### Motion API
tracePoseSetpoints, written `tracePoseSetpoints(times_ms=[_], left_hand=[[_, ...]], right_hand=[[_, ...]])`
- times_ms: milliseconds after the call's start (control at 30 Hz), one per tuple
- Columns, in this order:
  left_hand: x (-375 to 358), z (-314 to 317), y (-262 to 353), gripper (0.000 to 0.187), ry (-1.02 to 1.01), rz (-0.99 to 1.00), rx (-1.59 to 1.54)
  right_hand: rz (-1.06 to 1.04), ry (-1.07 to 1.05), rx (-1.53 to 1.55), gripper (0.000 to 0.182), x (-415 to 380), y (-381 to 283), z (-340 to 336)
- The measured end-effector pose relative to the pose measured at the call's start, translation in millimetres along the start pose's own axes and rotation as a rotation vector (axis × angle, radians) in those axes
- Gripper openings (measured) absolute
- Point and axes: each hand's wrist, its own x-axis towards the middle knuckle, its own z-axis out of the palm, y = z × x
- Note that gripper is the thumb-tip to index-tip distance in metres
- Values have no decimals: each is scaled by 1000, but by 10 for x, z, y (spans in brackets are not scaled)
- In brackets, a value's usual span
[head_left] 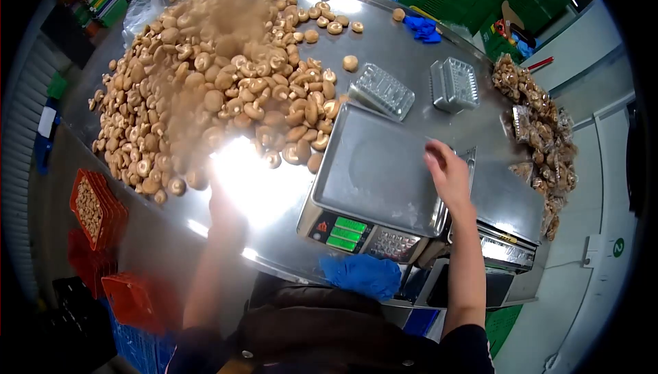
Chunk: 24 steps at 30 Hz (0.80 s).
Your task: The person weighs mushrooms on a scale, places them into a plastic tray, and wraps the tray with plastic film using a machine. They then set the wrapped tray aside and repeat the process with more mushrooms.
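Observation:
My left hand point(225, 199) is by the front edge of a large heap of brown mushrooms point(205, 86). Strong glare and blur hide its fingers, so I cannot make out whether it holds anything. Over the right side of the metal weighing pan point(377, 168) hovers my right hand point(444, 168), fingers loosely bent and nothing visible in them. The pan sits on a digital scale point(343, 233) with green lit displays, and nothing lies on it. Behind it are a clear plastic tray stack point(384, 91) and more clear trays point(454, 85).
Right of the scale is a wrapping machine point(506, 251). Packed mushrooms point(541, 134) are piled along the table's right end. A blue cloth-like item point(363, 275) lies before the scale. Red crates point(99, 209) stand at lower left. Green crates point(480, 1) rise behind the steel table point(301, 203).

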Motion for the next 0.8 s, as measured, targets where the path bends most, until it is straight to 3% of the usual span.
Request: tracePoseSetpoints(times_ms=[100, 200, 267, 300, 333, 400, 467, 533, 800], left_hand=[[287, -34, -183, 73, 47, 100, 219], [370, 84, -411, 77, 73, 187, 312], [363, 91, -371, 77, 109, 77, 224], [356, 98, -392, 77, 108, 121, 291], [367, 100, -399, 77, 110, 166, 360], [367, 58, -226, 77, 98, 43, 252], [299, 57, -86, 77, 130, -44, 173], [235, 48, -105, 76, 153, -6, 170], [67, -101, -359, 74, 288, -129, -15]], right_hand=[[-111, 54, -120, 43, 761, 335, 355], [-247, 53, -410, 68, 1423, 744, 667], [-216, -51, -515, 86, 1771, 881, 830], [-197, -107, -564, 95, 1883, 944, 919], [-163, -145, -576, 99, 1955, 1008, 1001], [-90, -225, -593, 107, 2003, 1106, 1158], [-56, -212, -561, 107, 1992, 1031, 1130], [-25, -209, -539, 106, 1961, 923, 1050], [-87, -187, -516, 105, 2007, 1026, 1100]])
